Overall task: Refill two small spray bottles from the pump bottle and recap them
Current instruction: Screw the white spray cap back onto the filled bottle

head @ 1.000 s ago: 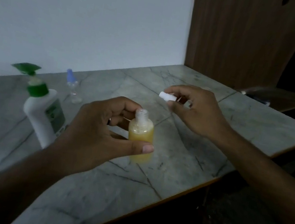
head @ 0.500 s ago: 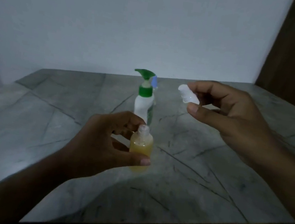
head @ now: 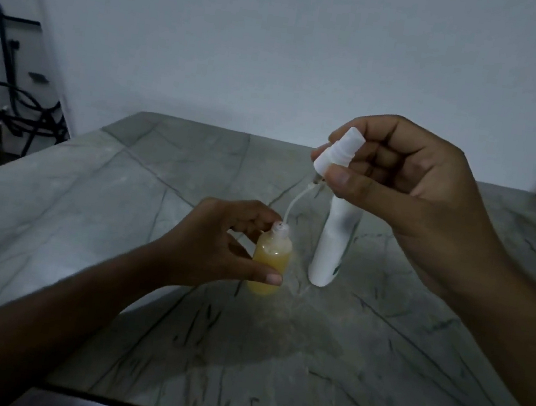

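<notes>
The small spray bottle (head: 270,261) is showing yellow-orange liquid, with the white pump bottle (head: 331,246) at its 3 o'clock. The white spray cap (head: 337,152) is trailing a pale tube, and the surface (head: 86,211) is showing grey marble with dark veins.

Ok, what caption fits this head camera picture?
Right hand lowers spray cap tube into yellow-filled small bottle held by left hand.

My left hand (head: 219,247): grips the yellow-filled spray bottle (head: 271,258), neck open.
My right hand (head: 409,195): pinches the white spray cap (head: 337,152), tube tip at the neck.
</notes>
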